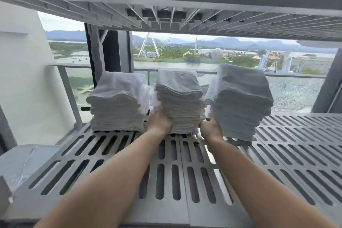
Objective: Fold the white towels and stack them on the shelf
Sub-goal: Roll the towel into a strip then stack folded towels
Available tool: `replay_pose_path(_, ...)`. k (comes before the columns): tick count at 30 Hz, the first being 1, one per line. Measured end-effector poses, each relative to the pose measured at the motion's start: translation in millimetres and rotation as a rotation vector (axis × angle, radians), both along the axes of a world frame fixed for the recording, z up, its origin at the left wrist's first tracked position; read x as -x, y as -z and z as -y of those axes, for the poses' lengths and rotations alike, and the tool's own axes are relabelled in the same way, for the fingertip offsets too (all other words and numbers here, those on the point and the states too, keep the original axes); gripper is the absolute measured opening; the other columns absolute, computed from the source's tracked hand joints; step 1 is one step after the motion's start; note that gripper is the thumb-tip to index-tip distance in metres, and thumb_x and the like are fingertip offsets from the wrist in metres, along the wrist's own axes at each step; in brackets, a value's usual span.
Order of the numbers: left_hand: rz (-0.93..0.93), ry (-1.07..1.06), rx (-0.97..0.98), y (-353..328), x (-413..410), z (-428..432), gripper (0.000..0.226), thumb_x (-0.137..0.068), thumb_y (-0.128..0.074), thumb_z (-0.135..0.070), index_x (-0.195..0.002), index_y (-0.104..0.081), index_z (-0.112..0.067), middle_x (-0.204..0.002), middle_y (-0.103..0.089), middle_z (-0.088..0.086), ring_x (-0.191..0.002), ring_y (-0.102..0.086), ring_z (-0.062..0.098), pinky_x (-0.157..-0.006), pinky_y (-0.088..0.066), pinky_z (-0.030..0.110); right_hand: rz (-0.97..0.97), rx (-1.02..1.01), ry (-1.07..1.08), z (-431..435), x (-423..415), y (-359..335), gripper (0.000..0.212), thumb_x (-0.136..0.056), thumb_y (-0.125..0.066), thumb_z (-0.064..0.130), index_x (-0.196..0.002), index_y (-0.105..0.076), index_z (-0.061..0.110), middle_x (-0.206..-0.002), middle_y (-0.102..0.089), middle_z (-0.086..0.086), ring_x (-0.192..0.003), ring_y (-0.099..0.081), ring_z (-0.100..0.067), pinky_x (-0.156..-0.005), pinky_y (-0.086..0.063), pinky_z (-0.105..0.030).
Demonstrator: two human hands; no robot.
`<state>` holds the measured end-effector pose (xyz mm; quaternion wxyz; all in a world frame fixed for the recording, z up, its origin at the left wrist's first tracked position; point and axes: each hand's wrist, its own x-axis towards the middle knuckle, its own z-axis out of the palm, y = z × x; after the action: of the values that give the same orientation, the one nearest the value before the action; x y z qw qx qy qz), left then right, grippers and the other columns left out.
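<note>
Middle stack [180, 102] of folded white towels: many thin layers, fold edges facing the near side, top towel slightly domed, layers a bit wavy and not perfectly flush. It sits on the grey slotted shelf [203, 181], about mid-length, toward the far edge.

Left hand [160, 123] is on the stack's lower left corner, fingers laid up along its left side in the gap to the next pile; fingertips are hidden there. Right hand [211, 128] is at the lower right corner, fingers curled in on the towel edges, thumb on top. The stack is held between the two hands, base on the shelf.

Left stack [118, 102]: same towels, similar height, just beside the middle one, toward the shelf's left end. Right stack [240, 102]: tallest, leans a little, close to the right hand, with bare shelf out to the right end.

Upper shelf [166, 18], ribbed underside, is directly overhead. Below the shelf's left end is a pale surface with a white cord [27, 161].

Behind: balcony railing [74, 65], water, a Ferris wheel [148, 46], a dome [216, 53], hills.
</note>
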<state>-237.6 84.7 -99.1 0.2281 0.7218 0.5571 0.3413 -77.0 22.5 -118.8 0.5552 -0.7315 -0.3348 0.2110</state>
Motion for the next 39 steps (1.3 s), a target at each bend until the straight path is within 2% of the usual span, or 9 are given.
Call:
replay_pose_path(5, -0.104, -0.097, -0.044, 6.7, -7.3, -8.1, 0.027, -0.093, -0.049, -0.028, -0.112, -0.062, -0.012, -0.113, -0.065, 0.012, -0.105, -0.060, 0.034, -0.084, -0.049, 0.038, -0.067, -0.012, -0.081, -13.3, -8.7, 5.8, 0.028, -0.095, -0.047, 0.031, -0.120, -0.050, 0.019, -0.100, -0.067, -0.007, -0.092, -0.066, -0.032, -0.083, -0.055, -0.044)
replay_pose_path(8, -0.171, -0.180, -0.103, 10.4, -2.5, -11.4, 0.026, -0.099, -0.042, -0.023, -0.107, -0.063, -0.009, -0.113, -0.066, 0.015, -0.105, -0.062, 0.036, -0.074, -0.041, 0.033, -0.026, -0.050, -0.094, -18.3, -8.4, 9.6, 0.027, -0.093, -0.048, 0.036, -0.113, -0.051, 0.018, -0.091, -0.065, -0.002, -0.080, -0.064, -0.021, -0.061, -0.046, -0.031)
replay_pose_path(14, -0.162, -0.202, -0.061, 5.5, 12.4, -13.5, 0.016, -0.097, -0.040, -0.015, -0.101, -0.055, -0.008, -0.117, -0.064, 0.018, -0.110, -0.059, 0.039, -0.080, -0.043, 0.034, -0.052, -0.091, -0.116, -21.8, -3.8, 7.8, 0.020, -0.091, -0.045, 0.032, -0.097, -0.057, 0.017, -0.093, -0.065, 0.000, -0.080, -0.057, -0.015, -0.057, -0.036, -0.031)
replay_pose_path(16, -0.058, -0.149, 0.009, 2.3, 12.6, -10.1, 0.035, -0.094, -0.044, -0.028, -0.122, -0.050, -0.010, -0.121, -0.062, 0.013, -0.114, -0.056, 0.037, -0.093, -0.047, 0.040, -0.124, -0.132, -0.123, -21.8, -2.5, 3.7, 0.037, -0.094, -0.041, 0.051, -0.106, -0.052, 0.017, -0.100, -0.061, 0.001, -0.085, -0.056, -0.016, -0.065, -0.037, -0.033)
replay_pose_path(19, 0.134, -0.078, 0.071, -3.8, 14.3, -6.9, 0.075, -0.084, -0.046, -0.062, -0.146, -0.033, -0.021, -0.130, -0.060, 0.004, -0.124, -0.051, 0.031, -0.104, -0.042, 0.048, -0.123, -0.230, -0.204, -25.3, 7.9, 0.5, 0.069, -0.090, -0.033, 0.074, -0.137, -0.040, 0.023, -0.129, -0.054, -0.001, -0.115, -0.050, -0.023, -0.091, -0.035, -0.039)
replay_pose_path(26, 0.420, 0.038, 0.088, 4.0, 19.2, -21.7, 0.086, -0.078, -0.036, -0.083, -0.145, -0.036, -0.030, -0.136, -0.058, 0.000, -0.123, -0.053, 0.026, -0.108, -0.039, 0.048, -0.207, -0.331, -0.197, -38.3, 15.3, -16.7, 0.072, -0.089, -0.031, 0.080, -0.150, -0.034, 0.041, -0.153, -0.043, 0.008, -0.139, -0.041, -0.023, -0.116, -0.030, -0.054)
replay_pose_path(31, 0.475, 0.078, -0.046, 3.6, 14.6, -29.7, 0.082, -0.071, -0.046, -0.090, -0.138, -0.030, -0.044, -0.103, -0.061, -0.026, -0.101, -0.054, 0.010, -0.090, -0.037, 0.032, -0.240, -0.354, -0.255, -44.4, 23.1, -19.6, 0.078, -0.070, -0.047, 0.092, -0.132, -0.052, 0.045, -0.129, -0.063, 0.010, -0.122, -0.058, -0.019, -0.106, -0.044, -0.052)
replay_pose_path(35, 0.433, 0.067, -0.123, 5.8, 12.1, -33.4, 0.074, -0.075, -0.052, -0.083, -0.134, -0.030, -0.044, -0.116, -0.059, -0.017, -0.102, -0.052, 0.010, -0.089, -0.035, 0.030, -0.241, -0.360, -0.218, -45.8, 25.5, -16.2, 0.068, -0.073, -0.045, 0.086, -0.122, -0.058, 0.040, -0.113, -0.067, 0.011, -0.110, -0.062, -0.015, -0.101, -0.048, -0.049)
replay_pose_path(39, 0.327, 0.067, -0.199, 11.4, 13.3, -37.4, 0.080, -0.078, -0.055, -0.076, -0.139, -0.032, -0.029, -0.136, -0.054, -0.005, -0.127, -0.048, 0.021, -0.099, -0.032, 0.030, -0.188, -0.341, -0.154, -44.9, 38.4, -15.6, 0.081, -0.072, -0.034, 0.086, -0.135, -0.051, 0.037, -0.118, -0.061, 0.008, -0.107, -0.055, -0.008, -0.094, -0.041, -0.040)
